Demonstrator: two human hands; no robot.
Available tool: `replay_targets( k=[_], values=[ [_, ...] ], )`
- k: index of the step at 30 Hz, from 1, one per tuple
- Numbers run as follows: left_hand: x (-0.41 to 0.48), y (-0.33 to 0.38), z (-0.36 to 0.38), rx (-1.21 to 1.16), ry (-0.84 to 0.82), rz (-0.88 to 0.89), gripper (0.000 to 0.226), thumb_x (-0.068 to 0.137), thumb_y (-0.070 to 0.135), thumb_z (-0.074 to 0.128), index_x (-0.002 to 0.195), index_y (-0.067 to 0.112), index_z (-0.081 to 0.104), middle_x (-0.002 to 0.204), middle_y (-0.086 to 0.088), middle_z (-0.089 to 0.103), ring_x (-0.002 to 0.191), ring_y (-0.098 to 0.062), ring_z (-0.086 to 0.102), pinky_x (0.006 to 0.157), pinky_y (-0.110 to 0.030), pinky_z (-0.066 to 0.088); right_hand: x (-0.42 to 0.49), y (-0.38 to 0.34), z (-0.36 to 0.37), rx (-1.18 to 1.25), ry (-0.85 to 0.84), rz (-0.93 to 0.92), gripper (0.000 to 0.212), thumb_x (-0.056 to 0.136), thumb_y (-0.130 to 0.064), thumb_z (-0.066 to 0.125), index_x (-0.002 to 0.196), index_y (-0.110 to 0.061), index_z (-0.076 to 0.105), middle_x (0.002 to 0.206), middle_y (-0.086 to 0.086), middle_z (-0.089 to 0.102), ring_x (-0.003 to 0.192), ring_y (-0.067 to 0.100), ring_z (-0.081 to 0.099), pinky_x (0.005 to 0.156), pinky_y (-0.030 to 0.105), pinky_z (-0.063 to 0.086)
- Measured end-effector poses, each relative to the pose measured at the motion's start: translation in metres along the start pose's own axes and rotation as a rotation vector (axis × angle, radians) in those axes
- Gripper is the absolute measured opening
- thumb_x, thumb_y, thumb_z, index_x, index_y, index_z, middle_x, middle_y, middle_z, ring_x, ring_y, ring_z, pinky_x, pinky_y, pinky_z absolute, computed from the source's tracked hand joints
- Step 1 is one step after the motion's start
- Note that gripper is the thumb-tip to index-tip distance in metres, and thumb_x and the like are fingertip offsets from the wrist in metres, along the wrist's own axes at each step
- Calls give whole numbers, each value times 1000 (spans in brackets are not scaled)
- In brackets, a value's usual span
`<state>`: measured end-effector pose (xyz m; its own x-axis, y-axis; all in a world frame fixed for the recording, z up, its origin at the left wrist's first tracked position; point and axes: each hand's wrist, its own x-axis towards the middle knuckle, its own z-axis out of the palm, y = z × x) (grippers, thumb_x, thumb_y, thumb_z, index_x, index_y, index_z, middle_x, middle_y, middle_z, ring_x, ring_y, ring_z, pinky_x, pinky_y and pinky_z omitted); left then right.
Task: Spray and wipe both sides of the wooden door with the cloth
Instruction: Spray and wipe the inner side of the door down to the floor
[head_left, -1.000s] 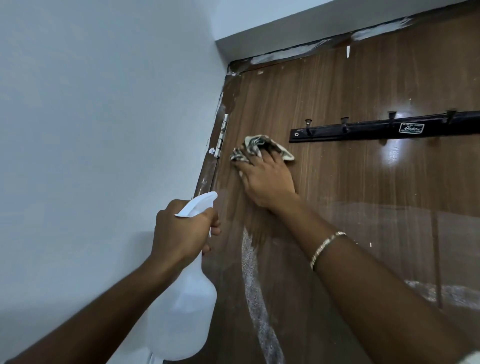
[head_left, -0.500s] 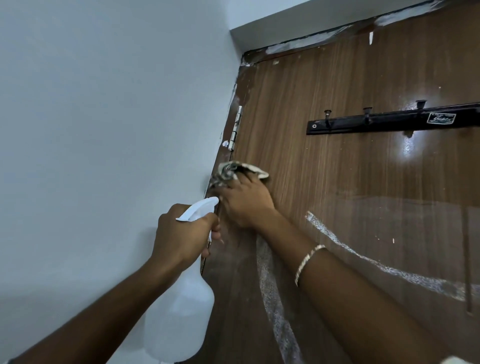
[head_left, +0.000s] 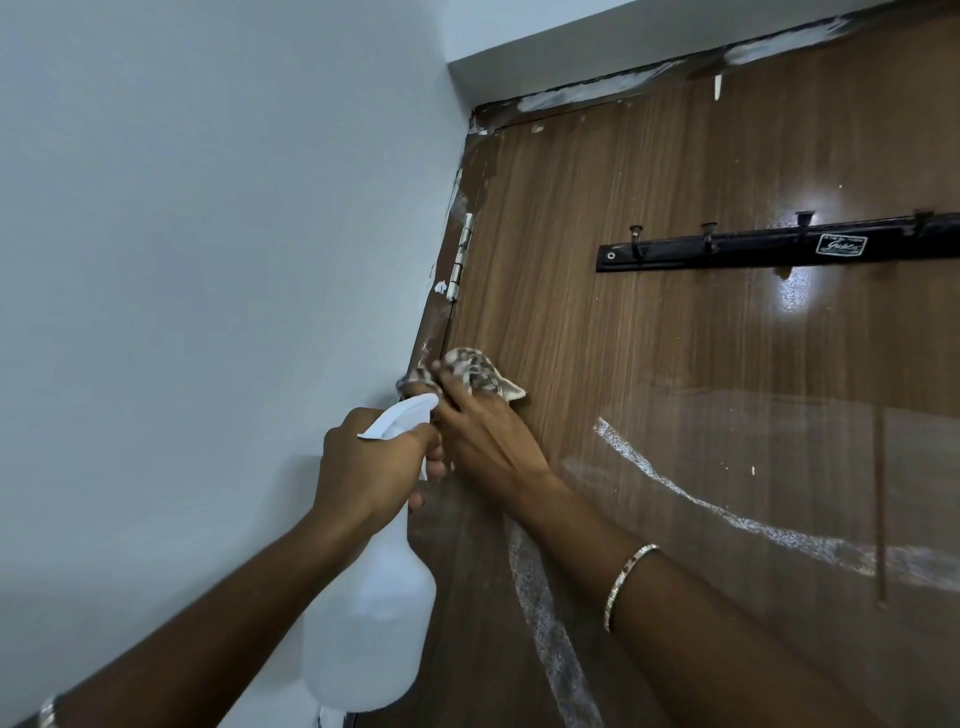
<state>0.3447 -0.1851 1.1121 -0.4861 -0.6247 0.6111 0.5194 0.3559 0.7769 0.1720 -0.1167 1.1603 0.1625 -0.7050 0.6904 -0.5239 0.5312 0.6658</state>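
The brown wooden door (head_left: 649, 332) fills the right side, its hinge edge against the wall. My right hand (head_left: 483, 441) presses a patterned cloth (head_left: 470, 371) flat against the door close to the hinge edge, fingers lying over the cloth. My left hand (head_left: 371, 462) grips the neck of a white spray bottle (head_left: 371, 618), just left of my right hand, with its nozzle pointing up toward the cloth. White wet streaks run across the door below and to the right of my hands.
A black hook rail (head_left: 779, 249) with several hooks is fixed across the door at upper right. A metal hinge (head_left: 462, 257) sits on the door's left edge above the cloth. A pale wall (head_left: 208, 260) stands on the left, the door frame top above.
My right hand slid the cloth down and left from below the hook rail to the hinge edge, then slightly up. My left hand kept the bottle about where it was.
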Motion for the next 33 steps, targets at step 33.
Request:
replay_targets(
  k=[33],
  values=[
    [-8, -1, -10, 16, -18, -11, 15, 87, 17, 65, 80, 8, 74, 64, -3, 73, 40, -16, 60, 51, -26, 48, -20, -2, 6, -162, -139, 83, 55, 99, -43, 32, 139, -20, 62, 153, 9, 52, 139, 32, 50, 109, 52, 45]
  ],
)
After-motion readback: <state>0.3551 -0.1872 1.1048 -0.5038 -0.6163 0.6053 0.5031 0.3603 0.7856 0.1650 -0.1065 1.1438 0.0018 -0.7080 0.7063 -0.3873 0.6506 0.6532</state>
